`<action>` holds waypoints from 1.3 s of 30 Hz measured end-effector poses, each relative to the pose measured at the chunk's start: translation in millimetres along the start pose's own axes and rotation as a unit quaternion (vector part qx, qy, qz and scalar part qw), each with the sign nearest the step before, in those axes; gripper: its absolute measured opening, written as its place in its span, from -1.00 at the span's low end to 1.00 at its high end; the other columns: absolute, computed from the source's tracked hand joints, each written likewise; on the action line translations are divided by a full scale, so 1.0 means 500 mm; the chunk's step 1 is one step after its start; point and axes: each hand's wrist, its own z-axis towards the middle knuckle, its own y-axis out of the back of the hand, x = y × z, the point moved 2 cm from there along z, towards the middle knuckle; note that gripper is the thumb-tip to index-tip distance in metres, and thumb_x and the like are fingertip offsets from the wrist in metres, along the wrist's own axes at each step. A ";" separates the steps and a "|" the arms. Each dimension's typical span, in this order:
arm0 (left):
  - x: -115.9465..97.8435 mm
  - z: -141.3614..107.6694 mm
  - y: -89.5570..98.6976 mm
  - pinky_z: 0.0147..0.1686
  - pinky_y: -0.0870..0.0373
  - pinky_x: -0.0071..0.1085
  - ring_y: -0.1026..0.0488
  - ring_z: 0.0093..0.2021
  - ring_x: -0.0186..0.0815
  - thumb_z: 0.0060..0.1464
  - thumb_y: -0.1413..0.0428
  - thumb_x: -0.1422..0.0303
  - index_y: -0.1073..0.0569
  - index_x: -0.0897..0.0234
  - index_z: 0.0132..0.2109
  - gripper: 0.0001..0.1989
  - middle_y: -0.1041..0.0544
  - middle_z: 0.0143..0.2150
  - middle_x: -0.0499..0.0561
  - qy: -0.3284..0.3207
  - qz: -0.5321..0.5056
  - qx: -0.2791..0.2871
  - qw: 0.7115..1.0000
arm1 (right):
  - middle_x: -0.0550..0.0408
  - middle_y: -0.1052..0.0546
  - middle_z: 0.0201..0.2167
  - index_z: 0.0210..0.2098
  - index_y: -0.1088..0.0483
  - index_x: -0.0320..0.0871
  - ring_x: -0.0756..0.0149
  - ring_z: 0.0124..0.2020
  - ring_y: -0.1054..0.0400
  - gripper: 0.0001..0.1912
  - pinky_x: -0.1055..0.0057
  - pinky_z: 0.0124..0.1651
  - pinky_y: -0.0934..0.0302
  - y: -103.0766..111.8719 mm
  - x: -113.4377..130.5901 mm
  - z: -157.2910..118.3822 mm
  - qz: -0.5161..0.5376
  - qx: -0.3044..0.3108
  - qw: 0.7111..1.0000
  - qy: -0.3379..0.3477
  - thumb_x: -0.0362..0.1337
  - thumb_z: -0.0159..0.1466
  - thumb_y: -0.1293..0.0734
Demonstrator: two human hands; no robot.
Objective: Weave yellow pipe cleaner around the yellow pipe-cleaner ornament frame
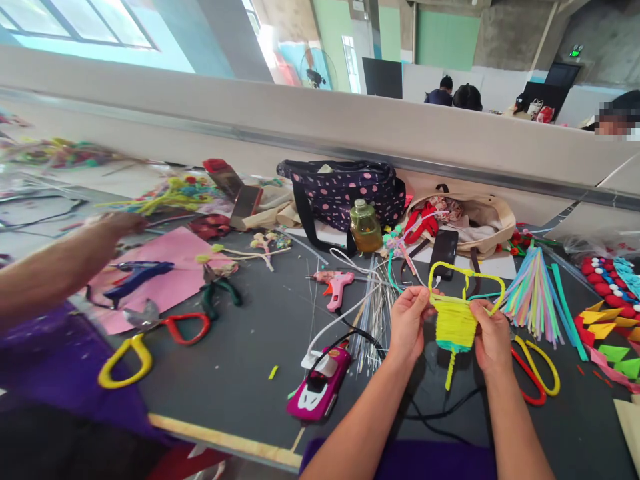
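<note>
A yellow pipe-cleaner piece (456, 321) is held up over the dark table. It has a wrapped body, two loops on top, a teal band low down and a twisted stem below. My left hand (410, 320) pinches its upper left side, at the base of the left loop. On the other side, my right hand (491, 333) grips its upper right edge beside the right loop. Red-and-yellow scissors (537, 370) lie just right of my right hand. A black phone (444, 255) rests behind the piece.
A pink glue gun (336, 287), thin wires (373, 333) and a purple car-shaped power strip (320, 383) lie left of my hands. Pastel pipe cleaners (534, 293) stand right. Bags (345, 193) line the divider. Another person's arm (65, 267) reaches over pink paper (170, 267) at left.
</note>
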 end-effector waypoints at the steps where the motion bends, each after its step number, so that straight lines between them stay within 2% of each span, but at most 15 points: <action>1: 0.001 0.000 -0.001 -0.55 -0.31 -0.61 -0.46 -0.45 -0.44 -0.19 -0.33 0.21 -0.42 0.32 -0.39 -0.68 -0.56 -0.34 0.05 0.006 0.003 0.002 1.000 | 0.18 -0.51 -0.56 -0.46 -0.41 -0.17 0.34 -0.56 -0.39 -0.69 0.41 -0.46 -0.27 0.000 0.000 0.000 0.003 -0.001 1.000 0.002 -0.15 -0.09 -0.53; 4: 0.006 -0.001 -0.001 -0.55 -0.34 -0.61 -0.44 -0.46 -0.46 -0.21 -0.34 0.21 -0.42 0.31 -0.36 -0.66 -0.56 -0.29 0.04 0.016 0.018 -0.002 1.000 | 0.18 -0.50 -0.56 -0.46 -0.40 -0.17 0.34 -0.56 -0.39 -0.68 0.39 -0.45 -0.28 -0.002 0.002 -0.002 -0.002 -0.012 1.000 0.017 -0.14 -0.09 -0.53; 7: 0.008 -0.001 0.000 -0.54 -0.37 -0.60 -0.45 -0.45 -0.44 -0.27 -0.36 0.23 -0.41 0.30 -0.37 -0.64 -0.55 -0.32 0.01 0.002 0.036 -0.026 0.999 | 0.17 -0.49 -0.56 -0.45 -0.41 -0.17 0.31 -0.54 -0.40 -0.67 0.39 -0.45 -0.28 -0.003 0.004 -0.004 -0.013 -0.017 0.999 0.029 -0.13 -0.09 -0.52; 13: 0.008 0.002 0.002 -0.56 -0.33 -0.61 -0.43 -0.49 -0.47 -0.28 -0.36 0.24 -0.41 0.33 -0.42 -0.66 -0.55 -0.36 0.00 -0.005 0.039 -0.030 0.999 | 0.17 -0.52 -0.54 -0.42 -0.45 -0.15 0.29 -0.54 -0.41 -0.69 0.40 -0.47 -0.27 -0.008 0.001 -0.007 -0.026 0.021 0.999 -0.006 -0.14 -0.10 -0.52; 17: 0.011 0.000 0.001 -0.58 -0.30 -0.62 -0.37 -0.53 -0.51 -0.26 -0.36 0.24 -0.42 0.33 -0.43 -0.67 -0.54 -0.38 0.00 -0.007 0.041 -0.033 0.999 | 0.16 -0.52 -0.57 -0.47 -0.46 -0.17 0.29 -0.57 -0.40 -0.71 0.39 -0.48 -0.26 -0.007 -0.001 -0.009 -0.030 -0.006 1.000 -0.007 -0.15 -0.11 -0.53; 22: 0.016 -0.001 0.003 -0.56 -0.37 -0.57 -0.39 -0.48 -0.46 -0.30 -0.37 0.26 -0.40 0.32 -0.46 -0.66 -0.48 -0.42 -0.05 -0.020 0.044 -0.056 0.997 | 0.15 -0.52 -0.60 -0.47 -0.47 -0.18 0.30 -0.60 -0.39 -0.70 0.38 -0.47 -0.26 -0.004 -0.002 -0.007 -0.021 -0.030 0.999 0.006 -0.14 -0.10 -0.53; 31: 0.015 -0.001 0.008 -0.51 -0.39 -0.57 -0.40 -0.49 -0.47 -0.32 -0.38 0.29 -0.43 0.35 -0.49 -0.68 -0.46 -0.47 -0.07 0.020 0.006 -0.017 1.000 | 0.15 -0.53 -0.58 -0.49 -0.45 -0.18 0.29 -0.56 -0.42 -0.69 0.34 -0.41 -0.30 0.001 -0.006 -0.003 0.017 -0.035 0.999 -0.002 -0.15 -0.12 -0.54; 36: 0.020 0.004 0.009 -0.45 -0.44 -0.53 -0.44 -0.43 -0.42 -0.28 -0.37 0.29 -0.44 0.36 -0.48 -0.70 -0.50 -0.44 -0.03 0.047 0.014 0.010 0.999 | 0.16 -0.51 -0.59 -0.48 -0.43 -0.20 0.31 -0.58 -0.40 -0.67 0.34 -0.41 -0.31 0.007 -0.004 0.004 0.009 -0.072 0.997 0.011 -0.16 -0.14 -0.55; 39: 0.019 0.010 0.014 -0.47 -0.42 -0.56 -0.42 -0.48 -0.46 -0.29 -0.38 0.29 -0.43 0.36 -0.49 -0.69 -0.50 -0.49 -0.04 0.050 0.007 0.004 0.999 | 0.14 -0.52 -0.56 -0.47 -0.45 -0.20 0.31 -0.55 -0.41 -0.67 0.35 -0.40 -0.31 0.004 0.000 0.004 0.006 -0.043 0.999 0.002 -0.14 -0.13 -0.54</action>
